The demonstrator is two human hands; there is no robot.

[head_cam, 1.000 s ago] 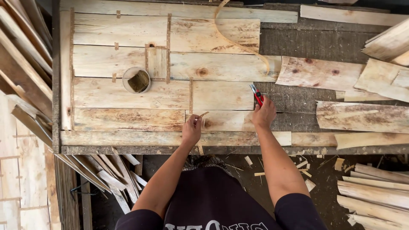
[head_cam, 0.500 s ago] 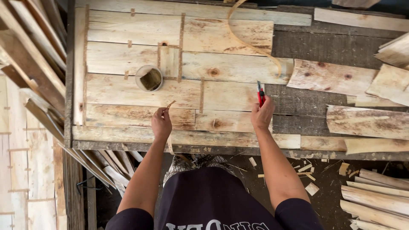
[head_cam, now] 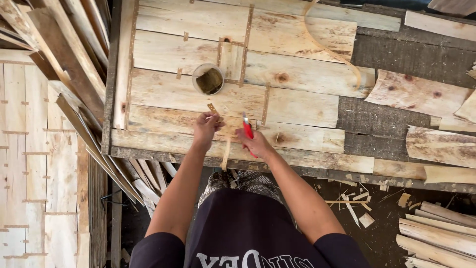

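My left hand (head_cam: 206,127) pinches a short strip of brown paper tape (head_cam: 213,108) over the near sheets of pale wood veneer (head_cam: 163,94) on the workbench. My right hand (head_cam: 256,144) is closed round a red-handled cutter (head_cam: 247,130), its tip pointing away from me, close beside the left hand. A longer tape strip (head_cam: 226,155) lies on the veneer between the two hands, near the bench's front edge. A small round cup (head_cam: 208,79) stands on the veneer just beyond my left hand.
Joined veneer sheets with tape strips cover the bench. Loose veneer pieces (head_cam: 415,94) lie at the right. A curled sliver (head_cam: 331,49) arches across the far sheets. Stacked veneer strips (head_cam: 54,64) lean at the left. Scraps litter the floor (head_cam: 357,203) at the right.
Both hands have come together toward the middle of the near edge. The right hand with the cutter has moved left. The view has shifted so the bench sits further right.
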